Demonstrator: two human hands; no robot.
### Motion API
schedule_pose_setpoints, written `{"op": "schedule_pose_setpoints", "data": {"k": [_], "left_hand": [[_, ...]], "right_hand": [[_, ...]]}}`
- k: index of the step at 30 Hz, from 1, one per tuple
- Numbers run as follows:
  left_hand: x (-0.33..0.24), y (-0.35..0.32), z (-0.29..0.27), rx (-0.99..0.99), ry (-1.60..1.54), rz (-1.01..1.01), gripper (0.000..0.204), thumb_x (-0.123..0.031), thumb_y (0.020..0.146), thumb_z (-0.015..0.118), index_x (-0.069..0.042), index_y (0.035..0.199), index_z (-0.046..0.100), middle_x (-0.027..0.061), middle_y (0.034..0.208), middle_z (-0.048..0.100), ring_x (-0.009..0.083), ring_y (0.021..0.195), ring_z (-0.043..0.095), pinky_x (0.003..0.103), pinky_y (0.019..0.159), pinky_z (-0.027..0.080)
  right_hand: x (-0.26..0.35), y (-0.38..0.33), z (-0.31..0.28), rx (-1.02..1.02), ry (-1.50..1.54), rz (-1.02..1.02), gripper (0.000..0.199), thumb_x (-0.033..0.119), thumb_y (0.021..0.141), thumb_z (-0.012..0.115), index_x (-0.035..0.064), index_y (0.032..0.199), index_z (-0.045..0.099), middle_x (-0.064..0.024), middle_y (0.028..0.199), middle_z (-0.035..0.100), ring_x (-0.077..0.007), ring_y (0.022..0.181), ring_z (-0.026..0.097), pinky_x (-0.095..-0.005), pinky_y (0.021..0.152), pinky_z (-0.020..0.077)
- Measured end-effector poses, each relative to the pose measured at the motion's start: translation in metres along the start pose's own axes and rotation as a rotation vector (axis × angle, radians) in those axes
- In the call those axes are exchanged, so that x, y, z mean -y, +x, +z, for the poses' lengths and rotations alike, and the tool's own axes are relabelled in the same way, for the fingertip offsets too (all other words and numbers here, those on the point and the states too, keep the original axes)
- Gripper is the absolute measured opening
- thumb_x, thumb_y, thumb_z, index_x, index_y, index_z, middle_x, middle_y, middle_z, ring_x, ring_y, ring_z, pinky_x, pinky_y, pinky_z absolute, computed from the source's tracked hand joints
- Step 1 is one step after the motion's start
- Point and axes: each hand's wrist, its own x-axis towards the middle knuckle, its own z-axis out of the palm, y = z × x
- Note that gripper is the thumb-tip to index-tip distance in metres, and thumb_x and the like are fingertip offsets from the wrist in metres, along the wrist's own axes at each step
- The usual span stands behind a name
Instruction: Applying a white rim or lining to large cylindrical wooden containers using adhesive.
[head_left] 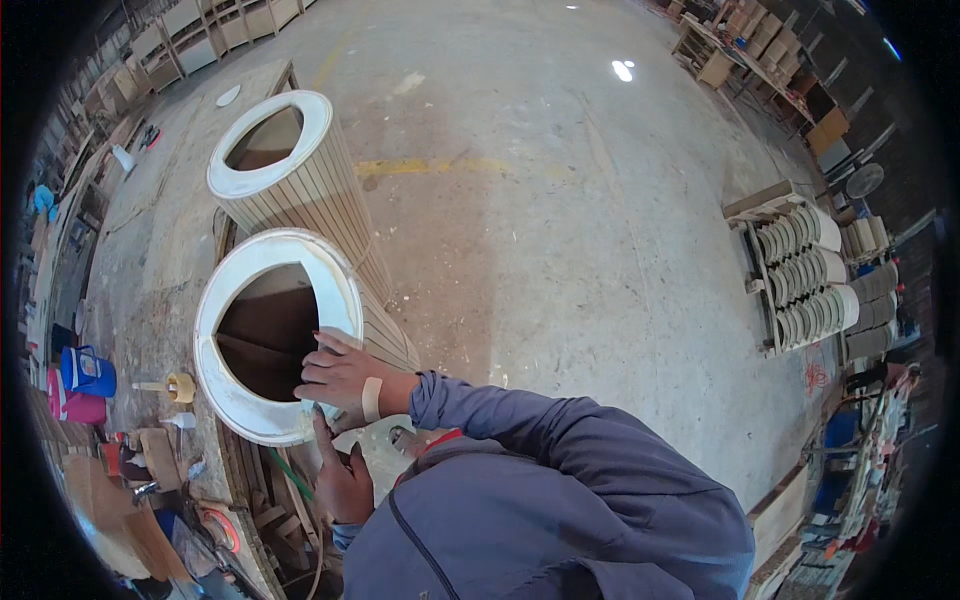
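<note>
Drum (207,335), slatted, is located at the tabletop's (165,260) right edge; second drum (300,205) is placed behind. Right hand (345,378) is laid across rim (337,290), fingers spread; left hand's (342,487) index is extended to rim, thumb held apart.

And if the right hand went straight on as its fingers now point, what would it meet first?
Probably the left side of the white rim of the near drum, across its opening from the right hand. Depth is unclear: if the hand dips, it may meet the inner wall.
</note>
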Motion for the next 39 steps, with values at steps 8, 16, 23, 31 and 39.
{"op": "schedule_pose_setpoints", "data": {"k": [8,16,23,31,39], "left_hand": [[0.001,0.002,0.016,-0.008,0.000,-0.019,0.082,-0.018,0.088,0.067,-0.023,0.159,0.026,0.0163,0.065,0.063,0.0381,0.054,0.061,0.050,0.050,0.044],[-0.022,0.008,0.012,0.026,-0.092,-0.109,0.082,-0.019,0.086,0.063,-0.026,0.158,0.024,0.0212,0.077,0.069,0.0412,0.068,0.068,0.053,0.060,0.053],[-0.014,-0.005,-0.011,0.067,-0.173,-0.135,0.083,-0.015,0.087,0.067,-0.021,0.158,0.024,0.0127,0.070,0.065,0.0330,0.062,0.066,0.044,0.060,0.052],[-0.010,0.000,0.015,-0.094,-0.015,-0.085,0.083,-0.015,0.088,0.066,-0.022,0.159,0.022,0.0169,0.077,0.069,0.0369,0.067,0.067,0.047,0.062,0.053],[-0.021,0.000,0.011,-0.005,0.061,-0.080,0.086,-0.016,0.087,0.065,-0.022,0.159,0.019,0.0204,0.088,0.071,0.0390,0.076,0.069,0.050,0.064,0.054]], "right_hand": [[-0.007,-0.008,-0.002,0.135,-0.129,0.018,0.078,0.049,0.063,0.080,0.0191,0.132,0.060,-0.0065,0.126,0.060,-0.0280,0.128,0.051,-0.0556,0.117,0.0268],[-0.004,0.000,-0.026,0.080,-0.136,-0.007,0.075,0.040,0.066,0.080,0.0159,0.133,0.058,-0.0084,0.126,0.060,-0.0271,0.130,0.049,-0.0531,0.119,0.0232],[-0.004,-0.001,-0.030,0.104,-0.145,-0.021,0.082,0.043,0.065,0.081,0.0183,0.138,0.055,-0.0082,0.133,0.057,-0.0266,0.135,0.045,-0.0579,0.120,0.0173],[-0.008,-0.004,-0.031,0.134,-0.195,0.023,0.089,0.052,0.061,0.082,0.0208,0.140,0.054,-0.0071,0.136,0.056,-0.0265,0.137,0.043,-0.0609,0.120,0.0125],[-0.009,-0.004,-0.030,0.105,-0.179,0.025,0.084,0.046,0.060,0.081,0.0202,0.137,0.056,-0.0062,0.132,0.058,-0.0259,0.136,0.044,-0.0565,0.121,0.0146]]}}
